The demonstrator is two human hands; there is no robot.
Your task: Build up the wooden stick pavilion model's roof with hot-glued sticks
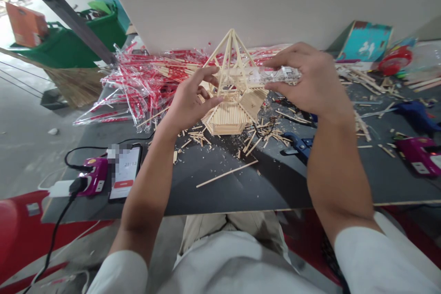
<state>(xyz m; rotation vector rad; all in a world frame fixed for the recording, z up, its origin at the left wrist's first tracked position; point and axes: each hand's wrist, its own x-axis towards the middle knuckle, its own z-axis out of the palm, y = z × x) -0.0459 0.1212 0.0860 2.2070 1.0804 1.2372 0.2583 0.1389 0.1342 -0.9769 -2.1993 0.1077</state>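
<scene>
Two hands flank the stick pavilion model (230, 117): a clear plastic tube (262, 76) is pinched by the right hand (308, 80), long axis held crosswise at the model's peak; the left hand (191, 103) is kept spread, just beside it.

A dark table board (213, 197), laden with craft supplies. Just left of the smartphone (124, 172), a magenta plastic device (91, 177) trailing a black cable; beyond the smartphone, a heap of red-and-white sticks in clear plastic wrap (151, 87). To the smartphone's right, loose wooden sticks (227, 173) and shavings, then, farther right, a blue glue gun (416, 117) and a magenta glue gun (418, 156).
</scene>
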